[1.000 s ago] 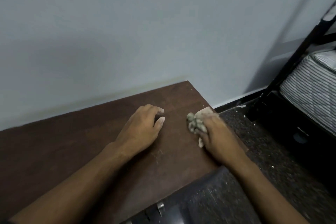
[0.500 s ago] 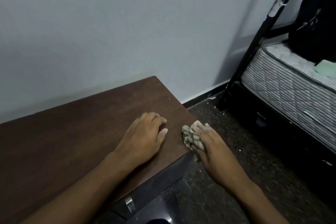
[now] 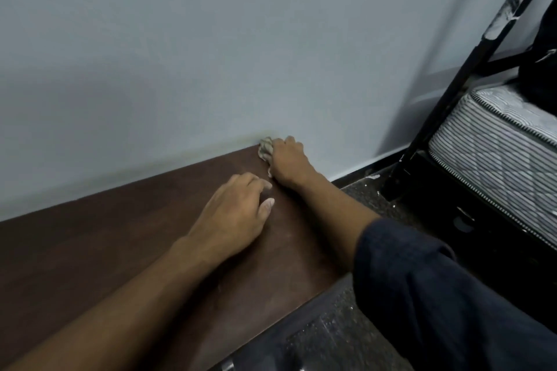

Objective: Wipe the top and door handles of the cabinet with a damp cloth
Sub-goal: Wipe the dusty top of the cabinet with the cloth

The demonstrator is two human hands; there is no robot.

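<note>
The dark brown cabinet top [image 3: 105,250] fills the lower left, set against a pale wall. My right hand [image 3: 289,161] is shut on a crumpled pale cloth [image 3: 265,148] and presses it onto the far right corner of the top, right at the wall. My left hand [image 3: 235,217] rests palm down on the top, just in front of the right hand, fingers loosely curled and holding nothing. A metal door handle [image 3: 227,366] peeks out at the bottom edge, below the top's front edge.
To the right, a black metal bed frame post [image 3: 470,69] rises beside a striped mattress [image 3: 497,153]. Speckled dark floor [image 3: 370,199] lies between cabinet and bed. A black skirting runs along the wall's foot.
My right hand has carried the cloth from the near right edge of the top back to the far corner at the wall. The left hand has stayed on the top.
</note>
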